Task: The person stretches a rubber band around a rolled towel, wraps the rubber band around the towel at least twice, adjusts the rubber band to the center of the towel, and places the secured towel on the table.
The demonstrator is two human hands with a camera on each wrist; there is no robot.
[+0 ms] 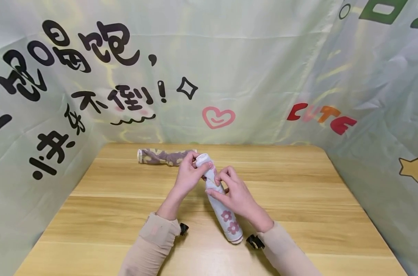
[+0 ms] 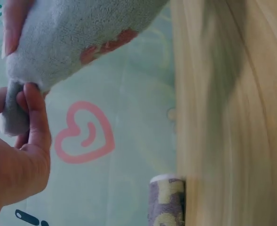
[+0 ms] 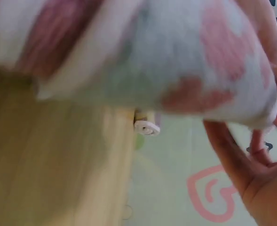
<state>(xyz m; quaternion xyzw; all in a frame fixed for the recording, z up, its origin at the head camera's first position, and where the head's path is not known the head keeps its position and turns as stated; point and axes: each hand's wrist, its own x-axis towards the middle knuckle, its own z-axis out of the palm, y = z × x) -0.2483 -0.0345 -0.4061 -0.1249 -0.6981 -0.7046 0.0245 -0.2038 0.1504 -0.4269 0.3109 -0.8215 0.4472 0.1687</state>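
A rolled light-grey towel with pink flowers (image 1: 218, 205) is held at a slant above the table, its far end tipped away from me. My left hand (image 1: 188, 174) grips the far end, with the thumb across the top. Partway down the roll, my right hand (image 1: 239, 193) pinches the towel's fabric between thumb and fingers. In the left wrist view, fingers pinch a narrow grey end of the towel (image 2: 82, 42). The flowered towel (image 3: 143, 80) is blurred and large in the right wrist view, with its layered open end at the left.
A second rolled towel, purple with yellow patches (image 1: 155, 156), lies across the back of the wooden table (image 1: 291, 211), partly behind my left hand. Printed cloth walls (image 1: 257, 76) enclose the back and sides. Small black devices (image 1: 255, 242) sit by both sleeves.
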